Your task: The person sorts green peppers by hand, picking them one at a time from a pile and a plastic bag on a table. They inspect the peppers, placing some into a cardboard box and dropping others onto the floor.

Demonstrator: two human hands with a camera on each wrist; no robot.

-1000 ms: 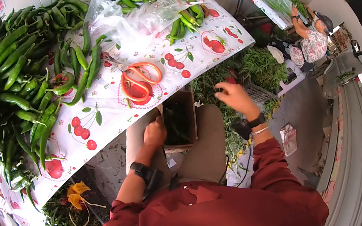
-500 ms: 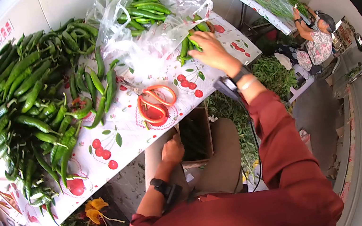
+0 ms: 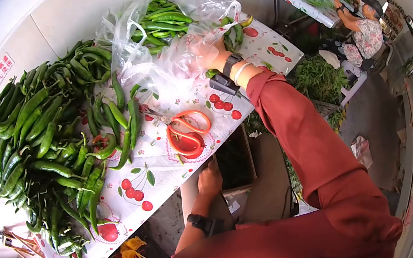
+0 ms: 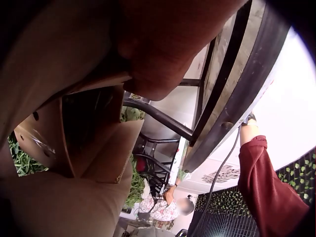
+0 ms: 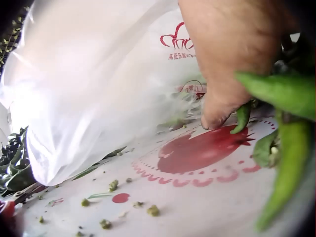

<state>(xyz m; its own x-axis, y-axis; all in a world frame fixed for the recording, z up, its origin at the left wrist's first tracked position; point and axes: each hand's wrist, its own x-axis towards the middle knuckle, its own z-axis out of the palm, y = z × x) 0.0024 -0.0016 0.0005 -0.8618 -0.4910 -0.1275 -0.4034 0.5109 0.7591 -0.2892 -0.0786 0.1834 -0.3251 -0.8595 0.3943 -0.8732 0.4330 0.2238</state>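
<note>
My left hand (image 3: pixel 209 180) grips the near-left edge of an open cardboard box (image 3: pixel 250 157) between the knees. In the left wrist view, that hand looms large beside the box flap (image 4: pixel 112 150). On the table, my right hand (image 3: pixel 209 56) reaches partly behind a clear plastic bag (image 3: pixel 139 66) of green chili peppers (image 3: pixel 165 21). In the right wrist view, its thumb points down at the tablecloth beside a pepper tip (image 5: pixel 242 118); its other fingers are hidden, so I cannot tell whether it grips that pepper. More peppers (image 5: pixel 291 168) lie close to the right.
A large heap of green peppers (image 3: pixel 48 128) covers the table's left side. Orange-handled scissors (image 3: pixel 188 132) lie on the cherry-print tablecloth (image 3: pixel 138 192). Leafy greens (image 3: pixel 319 83) pile on the floor at right, and another person (image 3: pixel 365 34) handles greens at a far table.
My right hand has moved from beside the knees up onto the table, then further left behind the bag's edge. The left hand stays at the box while the head view shifts.
</note>
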